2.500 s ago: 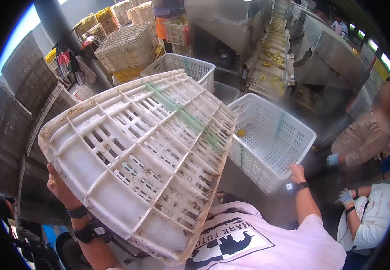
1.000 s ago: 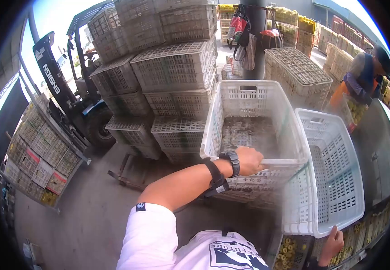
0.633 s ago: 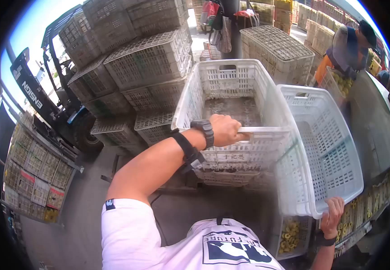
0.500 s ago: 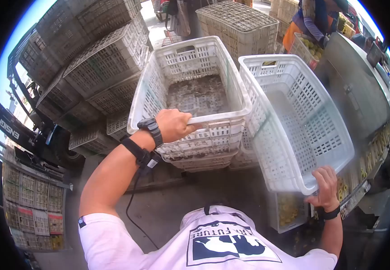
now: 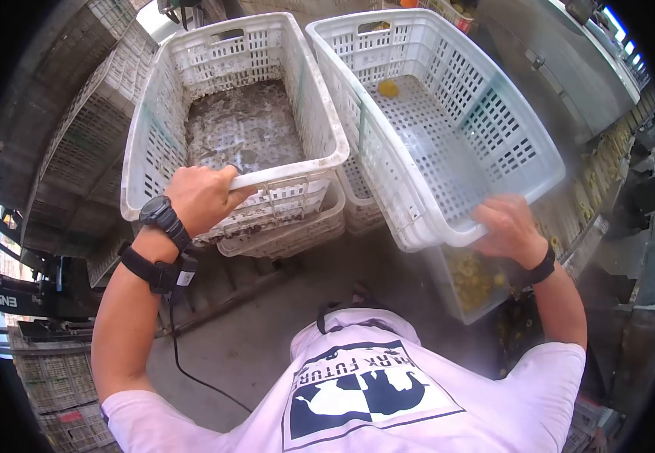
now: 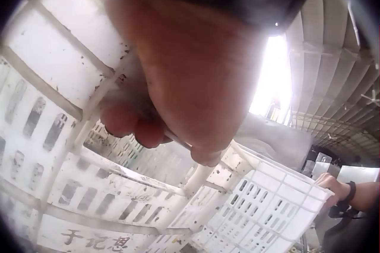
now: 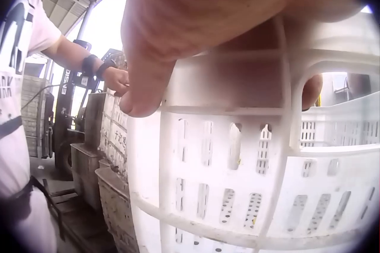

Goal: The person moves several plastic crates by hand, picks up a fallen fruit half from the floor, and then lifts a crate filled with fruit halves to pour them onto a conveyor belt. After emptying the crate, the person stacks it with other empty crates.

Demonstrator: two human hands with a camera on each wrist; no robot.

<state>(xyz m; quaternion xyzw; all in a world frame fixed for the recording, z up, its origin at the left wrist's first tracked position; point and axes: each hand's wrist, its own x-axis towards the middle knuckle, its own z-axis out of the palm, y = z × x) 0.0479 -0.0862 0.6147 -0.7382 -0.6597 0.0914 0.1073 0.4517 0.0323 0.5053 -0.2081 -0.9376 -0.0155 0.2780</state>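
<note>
My left hand grips the near rim of a stained white plastic crate. In the left wrist view its fingertips curl into the crate's handle opening. Brown dirt covers the floor of this crate. Beside it, on the right, is a cleaner white crate, tilted, with one yellow fruit at its far end. My right hand holds that crate's near rim. In the right wrist view the thumb lies outside the wall, and a fingertip shows through the handle opening.
Another crate sits under the stained one. A crate of yellow fruit stands below the cleaner one. Stacked crates rise at the left, and a conveyor with fruit runs along the right. A cable hangs from my left wrist.
The stained crate, earlier raised with its underside showing, now sits upright with its inside visible. The head view has turned and tilted downward. Both hands keep their holds on the crates.
</note>
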